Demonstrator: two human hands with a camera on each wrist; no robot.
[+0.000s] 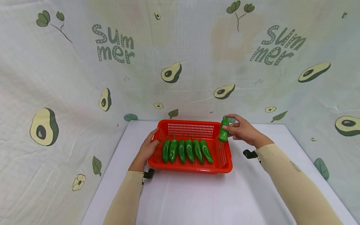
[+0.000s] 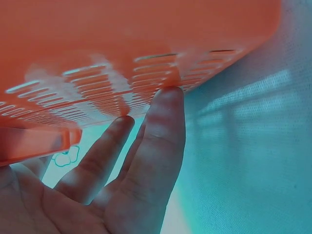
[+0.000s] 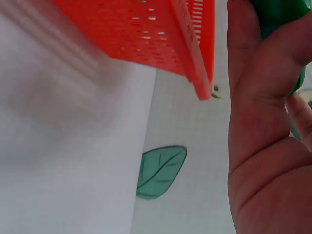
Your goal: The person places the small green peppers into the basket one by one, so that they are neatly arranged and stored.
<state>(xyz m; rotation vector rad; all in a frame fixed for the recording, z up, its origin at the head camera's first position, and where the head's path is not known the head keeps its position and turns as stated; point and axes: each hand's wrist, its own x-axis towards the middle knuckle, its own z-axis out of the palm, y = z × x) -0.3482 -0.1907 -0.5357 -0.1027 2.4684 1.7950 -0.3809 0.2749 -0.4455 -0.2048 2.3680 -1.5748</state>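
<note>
A red plastic basket (image 1: 189, 169) with slotted walls sits on the white table. Several glossy green peppers (image 1: 189, 150) lie side by side in it, stems toward the back. At its left end my left hand (image 1: 146, 151) grips the rim, the thumb over the top. The left wrist view shows fingertips (image 2: 168, 97) against the outside of the slotted wall. My right hand (image 1: 244, 131) holds another green pepper (image 1: 223, 134) above the basket's right end, pinched between thumb and fingers with its stem upward. Part of this pepper (image 3: 280, 12) shows at the top of the right wrist view.
A pale cloth (image 1: 197, 56) printed with avocados, leaves and lettering hangs behind and at both sides of the white table (image 1: 185, 200). Small black wrist cameras sit at both sleeves. The basket's right part holds fewer peppers than its left and middle.
</note>
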